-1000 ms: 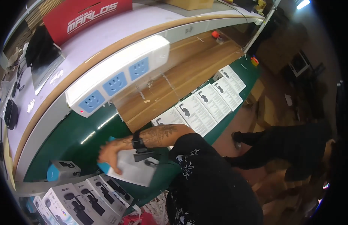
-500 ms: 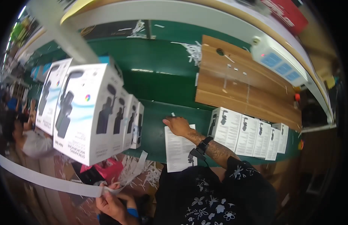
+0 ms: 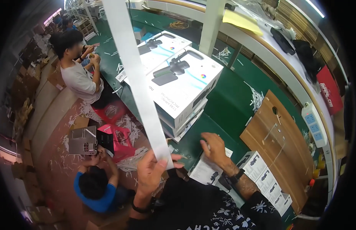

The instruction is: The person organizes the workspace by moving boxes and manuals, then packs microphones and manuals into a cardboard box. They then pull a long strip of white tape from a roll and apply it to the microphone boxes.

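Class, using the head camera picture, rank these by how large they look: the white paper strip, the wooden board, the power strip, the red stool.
1. white paper strip, though it is nearest the camera
2. wooden board
3. red stool
4. power strip

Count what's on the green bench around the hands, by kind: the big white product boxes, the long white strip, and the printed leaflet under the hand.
White product boxes with a microphone picture: 2 tops showing, more stacked under them
Long white strip, held by the left hand: 1
Printed leaflet under the right hand: 1
Total: 4
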